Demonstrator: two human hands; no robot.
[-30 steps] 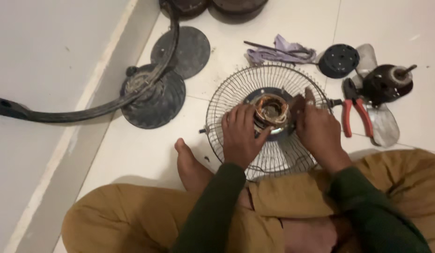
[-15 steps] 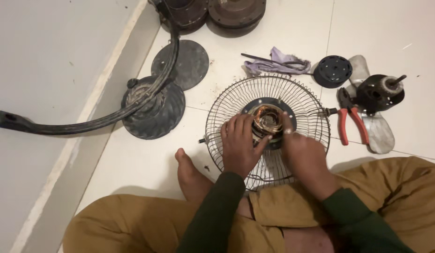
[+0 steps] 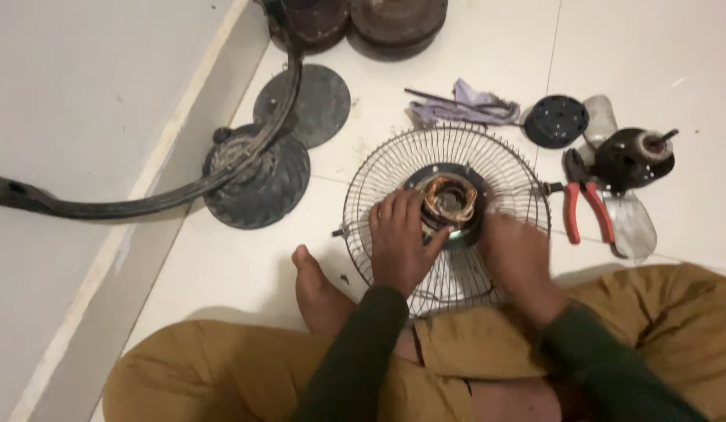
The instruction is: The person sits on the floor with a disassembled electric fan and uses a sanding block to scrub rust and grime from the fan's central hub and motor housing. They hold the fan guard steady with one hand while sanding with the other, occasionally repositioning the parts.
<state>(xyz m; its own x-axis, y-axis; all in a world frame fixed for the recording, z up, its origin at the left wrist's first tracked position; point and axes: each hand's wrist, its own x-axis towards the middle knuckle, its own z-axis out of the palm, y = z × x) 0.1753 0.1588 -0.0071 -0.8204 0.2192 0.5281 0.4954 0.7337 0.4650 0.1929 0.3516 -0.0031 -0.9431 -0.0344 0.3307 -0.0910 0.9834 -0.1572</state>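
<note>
Your left hand [image 3: 399, 244] lies on the wire fan guard [image 3: 445, 215], fingers spread, thumb against the copper-wound motor [image 3: 450, 202] at its centre. Your right hand [image 3: 515, 252] presses the motor's right edge; whether it grips, I cannot tell. The guard lies flat on the white floor [image 3: 488, 55] before your knees. Red-handled pliers [image 3: 586, 207] lie just right of the guard.

The fan guard [image 3: 449, 227] is thin bare metal wire around a stator [image 3: 449, 199] of glossy copper winding, the pliers [image 3: 586, 207] have smooth red plastic grips, the rag [image 3: 468, 109] is soft cloth, and the floor [image 3: 496, 47] is glossy tile.
</note>
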